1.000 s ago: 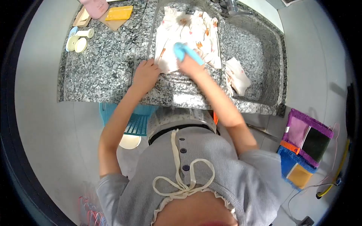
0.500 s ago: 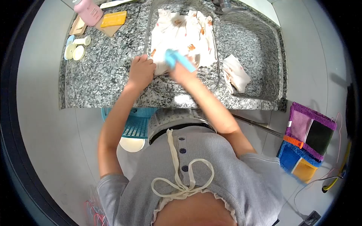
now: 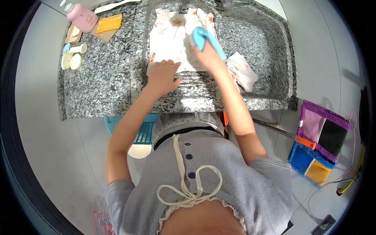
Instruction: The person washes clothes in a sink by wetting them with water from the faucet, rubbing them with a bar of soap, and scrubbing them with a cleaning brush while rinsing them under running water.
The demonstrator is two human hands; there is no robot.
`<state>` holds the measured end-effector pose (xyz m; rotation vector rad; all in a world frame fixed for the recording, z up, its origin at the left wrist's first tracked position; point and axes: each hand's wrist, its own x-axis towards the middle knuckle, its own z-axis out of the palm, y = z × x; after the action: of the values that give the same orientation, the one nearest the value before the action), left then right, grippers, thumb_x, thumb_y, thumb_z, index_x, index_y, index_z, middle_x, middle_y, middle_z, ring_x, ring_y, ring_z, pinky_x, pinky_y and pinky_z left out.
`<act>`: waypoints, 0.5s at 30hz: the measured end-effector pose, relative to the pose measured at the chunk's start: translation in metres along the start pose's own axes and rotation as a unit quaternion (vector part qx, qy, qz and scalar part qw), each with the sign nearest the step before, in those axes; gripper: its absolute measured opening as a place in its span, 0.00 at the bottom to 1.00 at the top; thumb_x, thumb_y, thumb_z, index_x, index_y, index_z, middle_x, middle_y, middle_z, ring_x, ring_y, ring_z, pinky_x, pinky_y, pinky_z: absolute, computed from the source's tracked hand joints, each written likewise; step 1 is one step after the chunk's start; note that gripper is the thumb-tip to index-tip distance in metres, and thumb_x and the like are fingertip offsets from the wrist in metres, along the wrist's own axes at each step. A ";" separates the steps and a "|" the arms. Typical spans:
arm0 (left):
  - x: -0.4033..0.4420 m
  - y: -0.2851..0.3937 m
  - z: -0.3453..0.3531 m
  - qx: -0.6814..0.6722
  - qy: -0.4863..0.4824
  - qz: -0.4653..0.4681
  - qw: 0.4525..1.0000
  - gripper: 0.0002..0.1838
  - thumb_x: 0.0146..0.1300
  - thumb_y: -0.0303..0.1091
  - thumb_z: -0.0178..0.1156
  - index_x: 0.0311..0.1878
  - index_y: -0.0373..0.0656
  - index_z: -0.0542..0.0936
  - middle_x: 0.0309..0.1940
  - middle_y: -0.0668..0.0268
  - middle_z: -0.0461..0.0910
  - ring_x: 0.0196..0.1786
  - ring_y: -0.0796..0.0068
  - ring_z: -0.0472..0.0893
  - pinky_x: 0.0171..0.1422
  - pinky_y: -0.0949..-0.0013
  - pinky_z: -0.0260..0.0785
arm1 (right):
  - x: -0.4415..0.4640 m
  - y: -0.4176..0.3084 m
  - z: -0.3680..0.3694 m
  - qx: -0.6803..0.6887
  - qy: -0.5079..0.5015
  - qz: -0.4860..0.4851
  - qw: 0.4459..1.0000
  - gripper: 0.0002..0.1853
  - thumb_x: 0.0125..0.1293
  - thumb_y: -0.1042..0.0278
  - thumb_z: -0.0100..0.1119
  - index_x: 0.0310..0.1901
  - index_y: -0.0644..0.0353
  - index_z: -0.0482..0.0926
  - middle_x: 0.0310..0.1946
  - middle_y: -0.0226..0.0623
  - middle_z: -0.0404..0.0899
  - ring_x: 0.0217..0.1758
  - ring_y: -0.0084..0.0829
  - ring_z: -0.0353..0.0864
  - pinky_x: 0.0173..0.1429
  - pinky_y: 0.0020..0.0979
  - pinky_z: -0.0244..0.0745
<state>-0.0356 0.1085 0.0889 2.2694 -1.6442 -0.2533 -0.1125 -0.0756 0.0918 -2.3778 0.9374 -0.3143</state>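
A white garment with small orange-brown prints (image 3: 172,37) lies spread over the ridged stone washboard (image 3: 192,80). My right hand (image 3: 207,56) is wrapped around a light-blue scrub brush (image 3: 200,36) that rests on the garment's right side; its bristles are mostly hidden. At the near left edge of the cloth, my left hand (image 3: 162,76) lies palm down, fingers stretched onto the fabric and thumb apart. A second crumpled white cloth (image 3: 243,72) hangs over the ridge between washboard and basin, partly behind my right forearm.
The stone basin (image 3: 262,37) is on the right, under a metal tap (image 3: 235,3). On the left counter stand a pink pump bottle (image 3: 81,18), a yellow soap bar (image 3: 109,23) and several cream round pieces (image 3: 76,62). A teal basket (image 3: 145,131) sits below.
My right hand has moved the brush up and to the right across the garment. My left hand has shifted right and its fingers have spread onto the fabric, which now lies flatter.
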 end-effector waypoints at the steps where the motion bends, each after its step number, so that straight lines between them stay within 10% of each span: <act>1: 0.008 0.003 0.018 0.022 -0.037 -0.022 0.999 0.19 0.54 0.32 0.56 0.52 0.50 0.75 0.39 0.61 0.75 0.47 0.61 0.73 0.56 0.56 0.62 | 0.009 0.007 -0.013 -0.043 0.000 0.004 0.999 0.35 0.54 0.44 0.52 0.60 0.57 0.64 0.53 0.53 0.70 0.59 0.52 0.67 0.63 0.44 0.62; 12: 0.003 -0.032 -0.007 0.098 -0.161 -0.084 0.978 0.11 0.57 0.28 0.51 0.43 0.48 0.78 0.38 0.61 0.75 0.44 0.63 0.78 0.48 0.58 0.70 | -0.003 0.029 -0.047 -0.039 -0.486 -0.022 0.873 0.47 0.54 0.39 0.54 0.66 0.68 0.53 0.67 0.54 0.51 0.72 0.44 0.47 0.72 0.33 0.44; 15: 0.010 -0.013 -0.009 0.116 -0.055 0.001 0.992 0.10 0.56 0.31 0.55 0.42 0.47 0.78 0.40 0.63 0.76 0.46 0.62 0.77 0.47 0.59 0.71 | 0.004 0.026 -0.042 -0.013 -0.388 0.009 0.922 0.47 0.54 0.41 0.54 0.66 0.69 0.51 0.65 0.55 0.55 0.70 0.46 0.53 0.71 0.33 0.49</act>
<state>-0.0178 0.1047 0.0930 2.4628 -1.8150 -0.1981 -0.1410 -0.1117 0.1110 -2.2011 0.5704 0.6198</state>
